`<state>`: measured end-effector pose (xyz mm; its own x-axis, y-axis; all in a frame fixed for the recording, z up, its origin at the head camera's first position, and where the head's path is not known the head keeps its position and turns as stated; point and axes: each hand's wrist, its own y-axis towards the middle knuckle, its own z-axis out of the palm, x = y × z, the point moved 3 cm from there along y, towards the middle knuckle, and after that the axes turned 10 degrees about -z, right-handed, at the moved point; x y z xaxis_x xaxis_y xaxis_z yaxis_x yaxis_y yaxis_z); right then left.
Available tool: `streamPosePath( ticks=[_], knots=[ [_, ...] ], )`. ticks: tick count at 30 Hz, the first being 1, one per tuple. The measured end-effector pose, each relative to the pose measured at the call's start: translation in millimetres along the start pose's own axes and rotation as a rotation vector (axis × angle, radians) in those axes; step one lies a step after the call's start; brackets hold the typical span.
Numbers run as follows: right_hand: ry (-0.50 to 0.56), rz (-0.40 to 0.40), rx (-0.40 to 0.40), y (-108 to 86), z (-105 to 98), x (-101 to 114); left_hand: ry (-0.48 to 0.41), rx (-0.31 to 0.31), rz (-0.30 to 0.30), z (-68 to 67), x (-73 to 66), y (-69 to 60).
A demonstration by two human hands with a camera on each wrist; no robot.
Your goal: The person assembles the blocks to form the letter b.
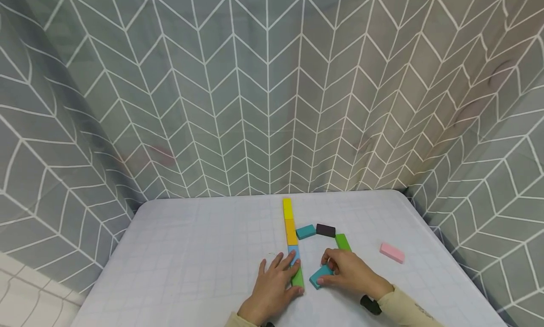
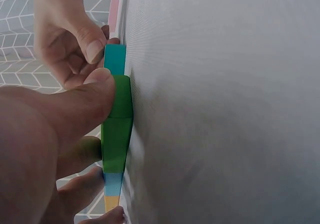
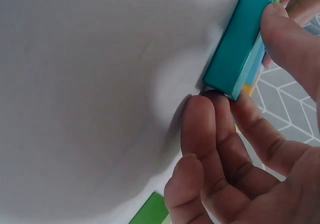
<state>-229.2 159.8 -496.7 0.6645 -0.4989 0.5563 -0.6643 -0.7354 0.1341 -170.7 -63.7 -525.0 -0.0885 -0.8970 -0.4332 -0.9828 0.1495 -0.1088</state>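
A straight row of blocks lies on the table: a yellow block (image 1: pixel 287 208), an orange block (image 1: pixel 291 231), a light blue block (image 1: pixel 293 252) and a green block (image 1: pixel 298 278) nearest me. With fingers spread, my left hand (image 1: pixel 272 289) touches the light blue and green blocks; its thumb lies at the green block's near end. Just right of the row, my right hand (image 1: pixel 353 272) pinches a teal block (image 1: pixel 320 275) between thumb and fingers. In the right wrist view that teal block (image 3: pixel 237 43) lies low at the white surface; whether it touches it I cannot tell.
From the orange block a curve runs rightward: another teal block (image 1: pixel 306 231), a dark brown block (image 1: pixel 326 230) and a second green block (image 1: pixel 343 242), partly behind my right hand. Farther right lies a pink block (image 1: pixel 392 253). A patterned curtain (image 1: pixel 267 105) hangs around the white table (image 1: pixel 191 261).
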Motion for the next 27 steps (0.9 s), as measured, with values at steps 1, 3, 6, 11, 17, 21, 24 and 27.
streamPosePath(
  ticks=[1, 3, 6, 11, 17, 21, 24, 27],
  knots=[
    [0.002, -0.005, -0.001, 0.8, 1.2, 1.1, -0.001, 0.001, 0.002, 0.1, 0.0, 0.0],
    [0.006, -0.013, -0.002, 2.2, 3.4, 3.1, -0.002, 0.004, 0.003, 0.1, 0.0, 0.1],
    [0.012, -0.017, -0.003, 3.9, 5.9, 5.9, -0.005, 0.005, 0.004, 0.1, 0.0, 0.1],
    [0.013, -0.013, -0.007, 6.5, 9.3, 7.8, 0.002, 0.003, 0.001, 0.0, -0.8, 0.5],
    [0.020, -0.012, -0.013, 8.9, 10.9, 10.1, 0.018, -0.014, 0.011, -1.2, -1.0, 0.5],
    [0.016, -0.011, -0.012, 9.6, 10.5, 11.2, 0.016, -0.024, 0.020, -1.0, 0.2, 0.0],
    [0.021, -0.007, -0.001, 8.7, 8.2, 10.6, 0.008, -0.019, 0.015, -0.6, 0.3, 0.1],
    [0.019, 0.006, -0.008, 4.8, -0.3, 6.5, 0.009, -0.004, 0.002, 1.0, 0.3, 1.0]
  ],
)
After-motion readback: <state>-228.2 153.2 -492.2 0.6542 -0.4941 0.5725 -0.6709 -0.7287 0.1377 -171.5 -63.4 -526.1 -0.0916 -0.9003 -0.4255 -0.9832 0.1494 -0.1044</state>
